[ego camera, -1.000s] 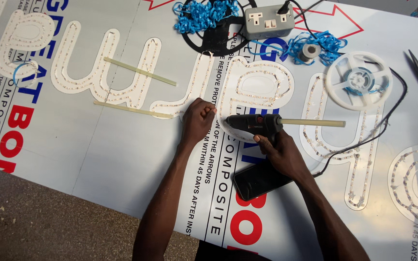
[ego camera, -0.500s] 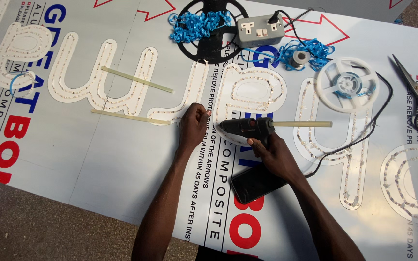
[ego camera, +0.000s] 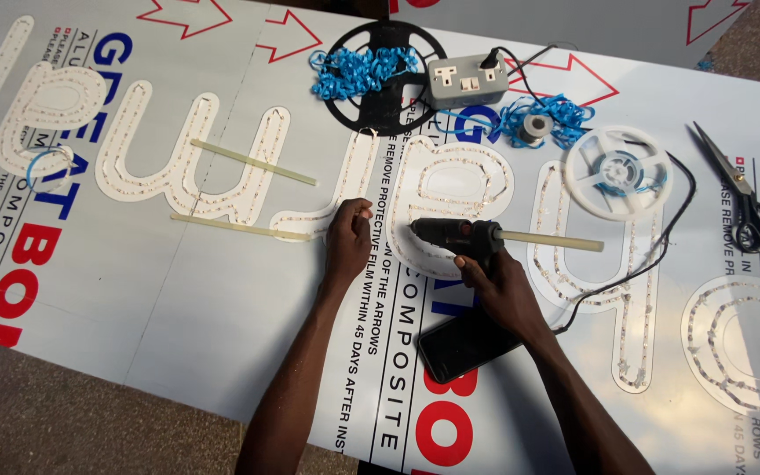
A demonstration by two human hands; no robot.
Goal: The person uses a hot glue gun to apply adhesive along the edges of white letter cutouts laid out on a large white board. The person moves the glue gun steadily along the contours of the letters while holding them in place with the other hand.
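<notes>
My right hand (ego camera: 492,280) grips a black hot glue gun (ego camera: 452,234) with a pale glue stick (ego camera: 549,240) poking out of its back, nozzle pointing left over a white cut-out letter (ego camera: 459,189) lined with an LED strip. My left hand (ego camera: 349,236) presses its fingers down on the letter's edge just left of the nozzle. Both rest on a silver film-covered composite panel (ego camera: 222,299). The gun's black cord (ego camera: 635,273) runs right and up toward a grey socket block (ego camera: 467,81).
A black phone (ego camera: 466,343) lies under my right forearm. Two loose glue sticks (ego camera: 252,163) lie on the letters to the left. A black reel with blue wire (ego camera: 371,75), a solder spool (ego camera: 535,126), a white reel (ego camera: 617,171) and scissors (ego camera: 743,193) lie along the far side.
The glue gun and my right hand have shifted slightly left along the letter. My left hand stays pressed on the letter's edge.
</notes>
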